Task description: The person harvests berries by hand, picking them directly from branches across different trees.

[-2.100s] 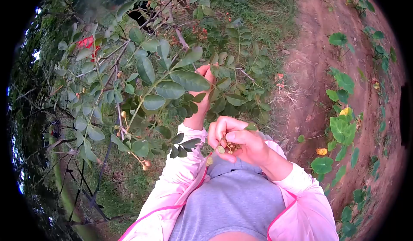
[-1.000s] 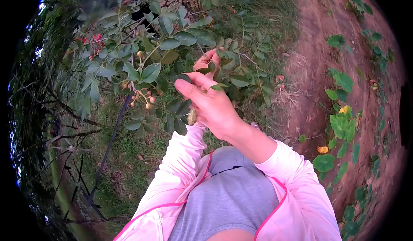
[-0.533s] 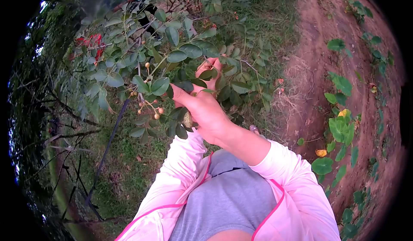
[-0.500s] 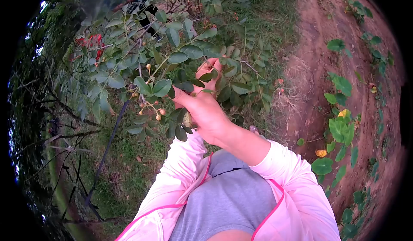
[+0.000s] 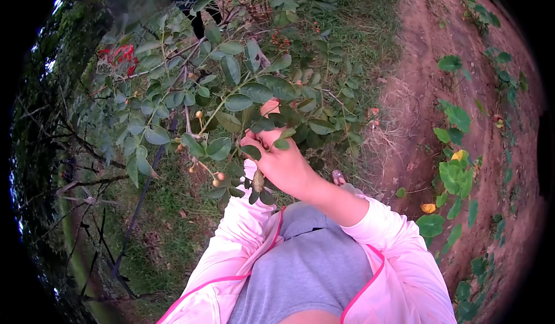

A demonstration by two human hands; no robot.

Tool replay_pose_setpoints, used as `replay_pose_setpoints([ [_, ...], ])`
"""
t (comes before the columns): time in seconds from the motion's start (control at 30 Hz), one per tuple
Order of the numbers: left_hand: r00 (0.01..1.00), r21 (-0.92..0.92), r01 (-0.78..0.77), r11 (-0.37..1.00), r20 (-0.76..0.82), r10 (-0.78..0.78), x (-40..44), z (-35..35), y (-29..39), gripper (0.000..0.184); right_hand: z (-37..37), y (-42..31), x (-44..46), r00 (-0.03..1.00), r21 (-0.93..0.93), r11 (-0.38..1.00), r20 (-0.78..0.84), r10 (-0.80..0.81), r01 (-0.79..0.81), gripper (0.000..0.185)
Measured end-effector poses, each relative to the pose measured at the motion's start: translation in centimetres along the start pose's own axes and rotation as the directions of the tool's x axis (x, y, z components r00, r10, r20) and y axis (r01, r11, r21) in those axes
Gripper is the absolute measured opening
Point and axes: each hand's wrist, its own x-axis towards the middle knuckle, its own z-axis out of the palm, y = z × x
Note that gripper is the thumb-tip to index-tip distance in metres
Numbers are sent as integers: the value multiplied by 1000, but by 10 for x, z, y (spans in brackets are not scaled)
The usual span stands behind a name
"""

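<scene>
My right hand (image 5: 283, 161) reaches in among the leaves of a berry shrub (image 5: 238, 102). Its thumb and fingers are curled together, and leaves cover what they hold, if anything. The sleeve of my left arm (image 5: 245, 201) runs up behind the foliage. A patch of skin (image 5: 270, 107) shows above my right hand, possibly part of my left hand, whose fingers are mostly hidden. Left of my right hand hangs a small cluster of yellow-orange berries (image 5: 221, 176). Just below that hand, a brown oval thing (image 5: 258, 180) hangs beside a few leaves.
Dark bare branches (image 5: 92, 182) stand on the left. Red berries (image 5: 281, 39) show deeper in the shrub, and something bright red (image 5: 122, 56) at upper left. Another person's dark clothing (image 5: 199, 20) appears behind the leaves. Broad-leaved plants (image 5: 457, 176) grow in reddish soil (image 5: 404, 121).
My right hand has lowered slightly and its fingers have curled in. The leafy branches and berries around it have shifted, and the brown oval thing is now more exposed.
</scene>
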Motion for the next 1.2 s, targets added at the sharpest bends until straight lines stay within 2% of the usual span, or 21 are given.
replay_pose_setpoints([
  [0.1, 999, -31, 53, 998, -8, -53, 7, -14, -16, 26, -10, -5, -13, 1000, -40, 999, 4, -24, 25, 20],
  [0.13, 997, -41, 70, 997, -12, -71, 8, -17, -20, 25, -13, -10, -17, 997, 17, 998, 26, 66, -66, 17],
  [0.17, 996, -51, 87, 995, -14, -88, 10, -20, -23, 24, -15, -9, -20, 999, -31, 998, 29, 47, -46, 17],
  [0.2, 998, 15, 56, 998, -33, -56, 11, -18, -18, 20, -17, -8, -24, 999, -79, 997, 31, 28, -26, 16],
  [0.3, 993, 99, 92, 991, -88, -83, -4, -4, 5, 18, -24, -13, -32, 1000, -183, 983, 12, -6, 8, 14],
  [0.33, 988, 57, 143, 988, -63, -139, -10, -2, 13, 18, -27, -15, -36, 1000, -200, 980, 5, -7, 8, 14],
  [0.4, 996, 184, 84, 979, -16, -82, -13, -12, 11, 19, -30, -22, -42, 1000, -224, 974, -14, -20, 17, 12],
  [0.5, 998, 9, 43, 999, -35, -43, -20, -16, 0, 22, -34, -26, -59, 983, -447, 875, 79, -168, 185, 10],
  [0.53, 998, -52, 23, 998, -49, -25, -21, -17, -4, 23, -33, -30, -64, 970, -398, 886, 57, -237, 240, 11],
  [0.57, 999, 2, -17, 1000, -40, 17, -16, -25, -5, 23, -35, -30, -69, 981, -356, 917, 0, -194, 182, 12],
  [0.63, 998, 48, 1, 999, -63, 2, -11, -32, -6, 23, -45, -28, -80, 990, -261, 962, -99, -104, 75, 14],
  [0.67, 997, 74, 14, 997, -77, -8, -11, -37, -7, 23, -51, -25, -85, 997, -56, 998, -73, 12, -17, 17],
  [0.7, 1000, -7, -14, 1000, -23, 14, -13, -40, -1, 23, -61, -33, -91, 957, 254, 923, 56, 283, -288, 19],
  [0.73, 999, 7, 38, 999, -24, -38, -17, -44, 5, 23, -67, -31, -97, 942, 508, 794, 139, 306, -334, 19],
  [0.77, 996, 19, 85, 996, -23, -85, -21, -46, 10, 24, -70, -25, -100, 927, 713, 598, 224, 300, -366, 20],
  [0.8, 998, 6, 58, 998, -10, -58, -25, -47, 10, 25, -73, -19, -103, 929, 771, 522, 262, 262, -365, 20],
  [0.87, 1000, -16, -3, 1000, 8, 3, -32, -49, 5, 26, -80, -8, -105, 926, 857, 350, 337, 171, -377, 20],
  [0.97, 996, 26, 30, 999, -85, -27, -43, -57, -10, 27, -88, 0, -98, 932, 859, 364, 309, 190, -359, 18],
  [1.0, 991, 125, 80, 989, -112, -66, -43, -76, -34, 27, -93, 5, -93, 933, 840, 405, 315, 175, -360, 16],
  [1.1, 986, -18, 102, 995, -130, -104, -57, -71, -27, 27, -108, 12, -71, 943, 740, 589, 302, 141, -325, 16],
  [1.2, 984, 46, 70, 996, -170, -61, -63, -61, -16, 29, -127, 20, -45, 945, 705, 638, 298, 132, -311, 20],
])
